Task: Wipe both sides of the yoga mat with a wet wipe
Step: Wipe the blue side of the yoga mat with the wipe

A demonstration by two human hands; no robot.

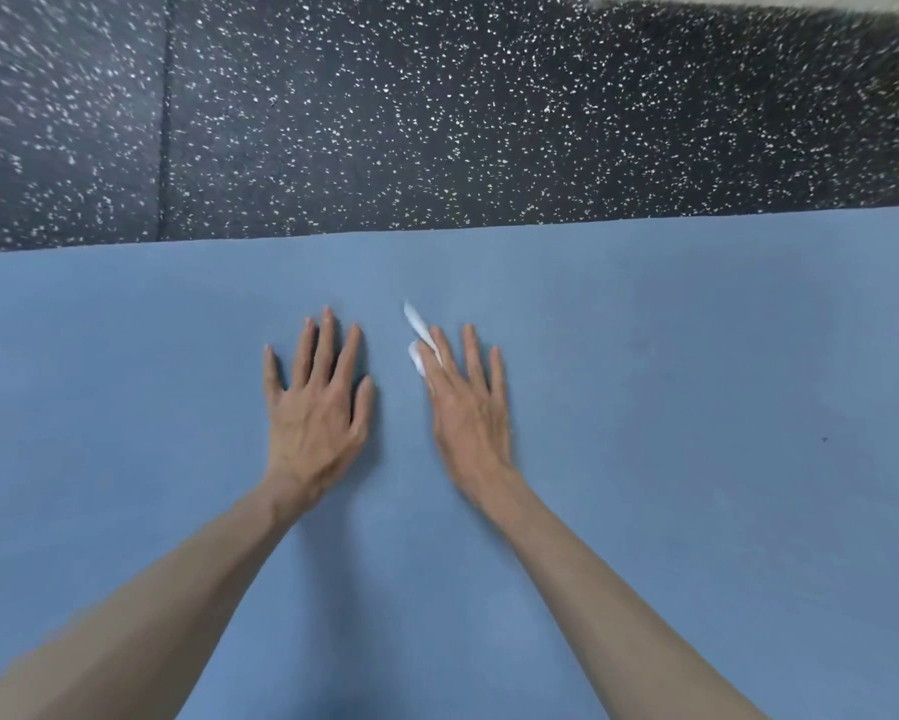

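Black speckled floor [437, 111] fills the upper half of the frame; below it the blue yoga mat [697, 407] lies flat. At centre, the left hand [317, 407] presses on the mat, grip released, fingers spread. Just beside it the right hand [471, 407] lies flat on the white wet wipe [417, 332], fingers straight.

Place: a gym or exercise room.
Floor [437, 111]: black rubber with white flecks, the kind laid in gyms, with a seam between tiles left of centre.
Mat [697, 407]: a blue yoga mat spread flat on that floor, its far edge against the speckled rubber.
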